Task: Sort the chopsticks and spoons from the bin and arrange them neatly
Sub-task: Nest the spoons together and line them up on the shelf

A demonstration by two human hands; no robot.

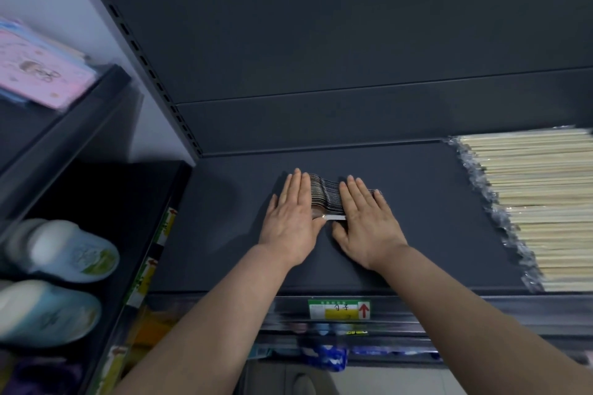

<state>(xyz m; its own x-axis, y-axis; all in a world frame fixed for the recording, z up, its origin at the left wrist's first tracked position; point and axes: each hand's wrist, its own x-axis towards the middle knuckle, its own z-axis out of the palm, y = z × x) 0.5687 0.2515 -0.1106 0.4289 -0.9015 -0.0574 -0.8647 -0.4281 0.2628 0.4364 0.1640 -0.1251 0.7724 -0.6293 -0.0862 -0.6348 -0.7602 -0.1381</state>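
A tight row of spoons (327,197) stands nested on a dark shelf (433,234), and both hands bracket it. The left hand (293,221) lies flat against the row's left side and the right hand (369,224) against its right side. The fingers of both are straight and together and the palms face down, so the hands press and square the stack without clasping it. A bright strip between the thumbs, at the near end of the row, looks like a handle catching the light.

The risk, as I judge it, lies in the squeeze. Uneven pressure from one side could fan the row or tip the nested spoons over like dominoes. Lifting the hands away quickly could let the row relax and slump sideways, since nothing else on the shelf supports it. A push towards the back could skew the line.

Well to the right of the spoons, bundles of pale chopsticks (539,202) in clear wrap lie stacked in layers, their wrapped ends pointing towards the row. In front of the spoons and below them, a price label (339,309) with a red arrow sits on the shelf's front lip. Behind the row rises a dark back panel (353,42). Far to its left, beyond a slotted upright (138,51), a neighbouring rack holds pale blue bottles (61,250) and, higher up, a pink packet (41,70) — both blurred. No bin is in view.
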